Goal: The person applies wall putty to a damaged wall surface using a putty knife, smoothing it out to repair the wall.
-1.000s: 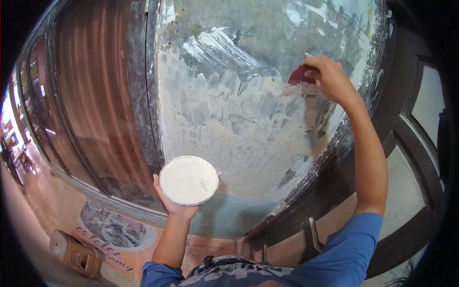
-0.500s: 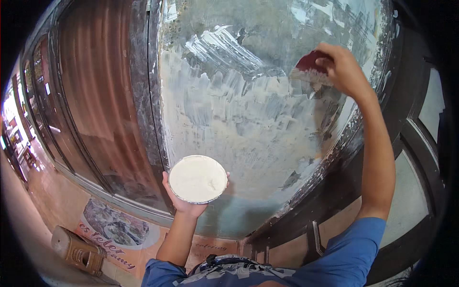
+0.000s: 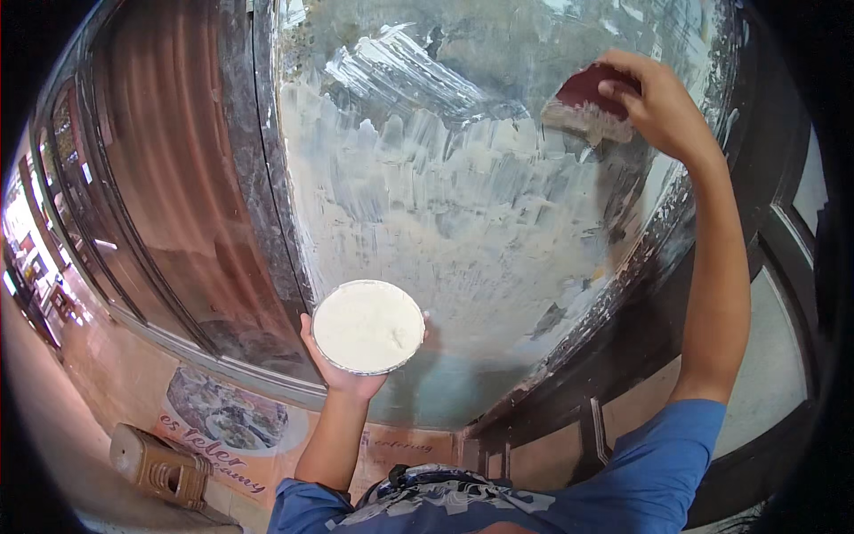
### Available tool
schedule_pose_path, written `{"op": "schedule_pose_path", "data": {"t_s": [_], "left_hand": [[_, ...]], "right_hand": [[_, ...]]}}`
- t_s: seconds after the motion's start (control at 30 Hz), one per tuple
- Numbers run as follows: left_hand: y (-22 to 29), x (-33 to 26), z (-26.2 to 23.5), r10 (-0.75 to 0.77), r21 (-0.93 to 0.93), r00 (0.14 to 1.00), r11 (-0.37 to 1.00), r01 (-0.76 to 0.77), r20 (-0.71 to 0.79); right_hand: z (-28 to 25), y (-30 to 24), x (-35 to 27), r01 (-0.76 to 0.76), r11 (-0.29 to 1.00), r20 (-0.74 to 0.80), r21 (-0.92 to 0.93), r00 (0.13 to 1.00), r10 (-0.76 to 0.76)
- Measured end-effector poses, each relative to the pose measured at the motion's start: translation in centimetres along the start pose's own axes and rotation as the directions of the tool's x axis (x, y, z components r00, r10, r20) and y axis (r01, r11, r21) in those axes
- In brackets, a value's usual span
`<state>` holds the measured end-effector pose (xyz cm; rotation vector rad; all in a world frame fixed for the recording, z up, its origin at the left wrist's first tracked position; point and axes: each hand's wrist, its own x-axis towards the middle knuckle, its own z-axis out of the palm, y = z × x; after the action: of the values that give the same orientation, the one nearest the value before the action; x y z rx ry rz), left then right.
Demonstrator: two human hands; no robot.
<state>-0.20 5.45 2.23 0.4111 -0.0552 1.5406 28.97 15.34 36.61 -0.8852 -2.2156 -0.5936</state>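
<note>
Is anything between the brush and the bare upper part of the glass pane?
Nothing visible. The right hand holds the brush with its bristles at the glass pane. The left hand keeps the bowl of white paste lower, apart.

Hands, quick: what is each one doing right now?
Left hand: cupped under a round bowl of white paste, holding it.
Right hand: fingers closed on a dark red sponge, pressed to the smeared glass pane.
</note>
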Motion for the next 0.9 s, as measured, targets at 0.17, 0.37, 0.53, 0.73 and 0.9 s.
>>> {"op": "schedule_pose_path", "data": {"t_s": [0.17, 0.37, 0.53, 0.73, 0.9], "left_hand": [[0.3, 0.0, -0.4, 0.057, 0.019, 0.997, 0.998, -0.056, -0.047], [0.1, 0.2, -1.1, 0.076, 0.036, 0.991, 0.997, -0.072, -0.114], [-0.1, 0.0, -0.8, 0.02, 0.012, 1.0, 1.0, -0.019, -0.005], [-0.8, 0.3, -0.7, 0.038, -0.02, 0.995, 0.999, -0.04, -0.087], [-0.4, -0.1, -1.2, 0.046, 0.028, 0.998, 0.999, -0.044, -0.054]], "right_hand": [[2.4, 0.1, -0.8, 0.09, 0.987, 0.114, -0.133, 0.991, -0.075], [0.4, 0.2, 0.0, -0.053, 0.992, -0.012, 0.111, 0.998, 0.054], [2.4, 1.3, -1.8, -0.007, 0.999, 0.132, 0.035, 0.991, 0.002], [0.9, 1.7, -0.5, 0.015, 0.997, -0.065, 0.072, 0.998, -0.01], [2.4, 1.0, -2.5, 0.084, 0.974, 0.012, -0.211, 0.996, -0.083]]}}
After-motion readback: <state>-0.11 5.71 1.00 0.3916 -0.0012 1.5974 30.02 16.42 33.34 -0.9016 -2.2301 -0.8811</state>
